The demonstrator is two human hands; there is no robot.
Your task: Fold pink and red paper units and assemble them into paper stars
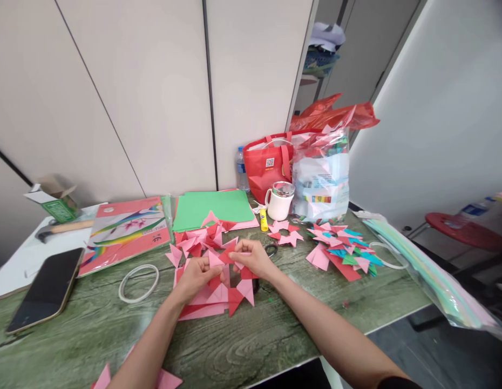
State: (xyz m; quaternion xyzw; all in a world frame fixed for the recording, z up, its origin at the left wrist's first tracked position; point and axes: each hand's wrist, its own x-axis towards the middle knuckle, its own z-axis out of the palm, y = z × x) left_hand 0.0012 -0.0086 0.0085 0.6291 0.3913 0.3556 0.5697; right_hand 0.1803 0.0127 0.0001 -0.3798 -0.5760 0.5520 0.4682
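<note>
Both my hands pinch a ring of folded pink and red paper pieces (236,298), held low over the table. My left hand (198,276) grips its left side, and my right hand (253,258) closes on the upper right side. Beneath the ring lie pink and red paper sheets (206,310). Just behind my hands is a pile of loose folded paper pieces (198,240). Close to my right hand rest black-handled scissors (271,249), partly covered. A finished-looking pink and red paper ring (285,233) lies farther back on the right.
Green paper sheets (214,208), a yellow glue stick (263,220) and a white mug (280,202) stand toward the back. Left are a white hoop (138,283), phone (46,289), hammer (65,228) and paper pack (127,232). Stacked coloured rings (344,246) and bagged paper strips (429,270) lie right.
</note>
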